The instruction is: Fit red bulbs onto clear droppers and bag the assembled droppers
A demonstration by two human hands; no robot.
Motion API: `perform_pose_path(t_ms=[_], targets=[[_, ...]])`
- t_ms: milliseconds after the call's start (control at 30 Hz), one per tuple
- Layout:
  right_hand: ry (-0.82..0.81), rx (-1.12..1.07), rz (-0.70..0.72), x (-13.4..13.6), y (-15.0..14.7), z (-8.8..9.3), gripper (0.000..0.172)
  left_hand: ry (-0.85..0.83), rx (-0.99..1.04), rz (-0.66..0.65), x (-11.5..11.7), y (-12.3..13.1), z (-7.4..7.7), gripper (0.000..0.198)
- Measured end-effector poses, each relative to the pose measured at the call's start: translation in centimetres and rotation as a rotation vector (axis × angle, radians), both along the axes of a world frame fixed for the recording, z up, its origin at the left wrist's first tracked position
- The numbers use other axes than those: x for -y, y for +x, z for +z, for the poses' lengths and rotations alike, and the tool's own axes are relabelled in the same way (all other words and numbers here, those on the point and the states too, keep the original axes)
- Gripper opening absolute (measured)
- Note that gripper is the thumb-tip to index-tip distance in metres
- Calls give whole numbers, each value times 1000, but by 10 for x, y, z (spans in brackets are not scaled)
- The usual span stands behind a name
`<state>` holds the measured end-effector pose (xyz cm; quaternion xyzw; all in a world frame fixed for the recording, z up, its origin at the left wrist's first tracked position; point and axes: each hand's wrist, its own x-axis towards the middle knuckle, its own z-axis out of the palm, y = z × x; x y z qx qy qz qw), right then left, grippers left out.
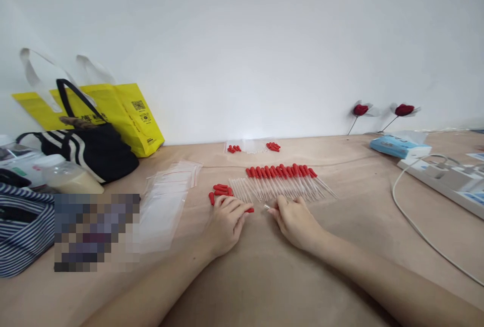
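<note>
A row of several clear glass droppers with red rubber bulbs (282,179) lies on the table in front of me. Bare glass tubes (242,189) lie at the row's left end, and loose red bulbs (220,189) lie beside them. My left hand (227,221) rests by the loose bulbs, fingers curled, pinching a red bulb (249,210) at its fingertips. My right hand (295,218) is closed on a glass tube (267,207) that points toward the left hand's bulb.
A stack of small clear zip bags (166,201) lies left of my hands. More red bulbs and bags (253,147) lie near the wall. A yellow bag (124,115) and black bag (94,150) stand at left. A power strip (446,178) with white cable and tissue pack (397,145) are at right.
</note>
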<state>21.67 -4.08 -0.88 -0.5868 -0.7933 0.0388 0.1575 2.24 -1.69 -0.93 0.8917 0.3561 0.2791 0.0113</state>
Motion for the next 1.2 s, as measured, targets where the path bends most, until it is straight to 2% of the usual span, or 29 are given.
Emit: perform_pose_path(t_ms=[233,367,633,900,1067,1200], targets=[[36,-235,205,3,18,-10,12,-23,17,9,4,6,2,15],[126,-297,316,4,19,-13,14,-19,32,24,3,6,2,12],[172,-337,377,5,12,-14,14,-4,53,33,2,6,2,14],[212,-375,374,5,8,-14,21,-22,137,31,6,10,2,16],[244,-279,397,4,12,-12,24,-35,132,-6,8,11,1,14],[367,-181,443,1,15,-11,33,-10,96,-56,10,12,2,14]])
